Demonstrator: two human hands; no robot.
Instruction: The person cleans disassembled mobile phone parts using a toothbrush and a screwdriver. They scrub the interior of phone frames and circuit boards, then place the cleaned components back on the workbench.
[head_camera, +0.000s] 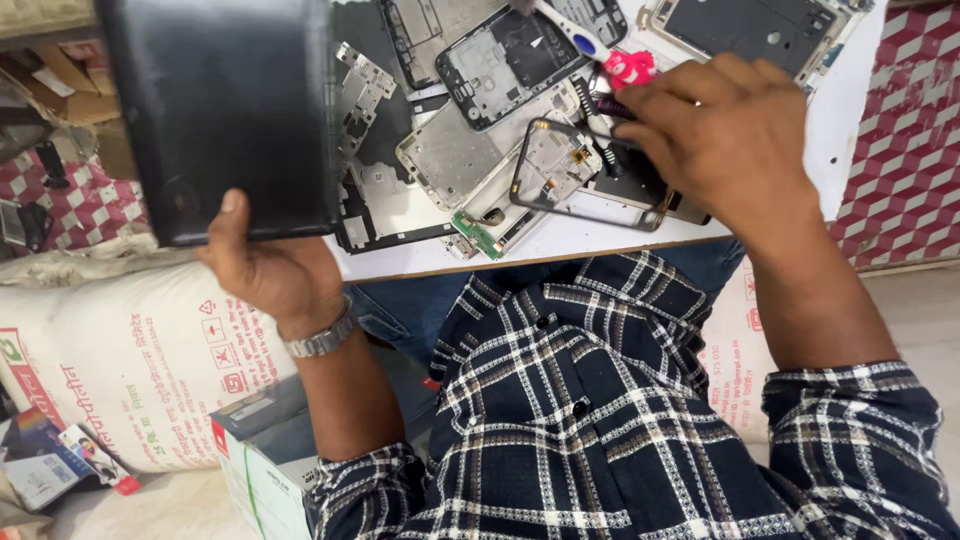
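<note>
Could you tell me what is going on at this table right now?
A person in a plaid shirt sits at a white table strewn with dismantled phone frames and parts. The left hand holds a dark flat tablet-like panel up by its lower edge. The right hand reaches into the parts beside a pink-handled tool, fingers over a thin black phone bezel. What it grips is hidden.

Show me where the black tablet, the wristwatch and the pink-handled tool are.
black tablet (225, 110), head view, middle of its dark back panel.
wristwatch (322, 340), head view, metal band on the left wrist.
pink-handled tool (630, 68), head view, pink grip on the white table.
</note>
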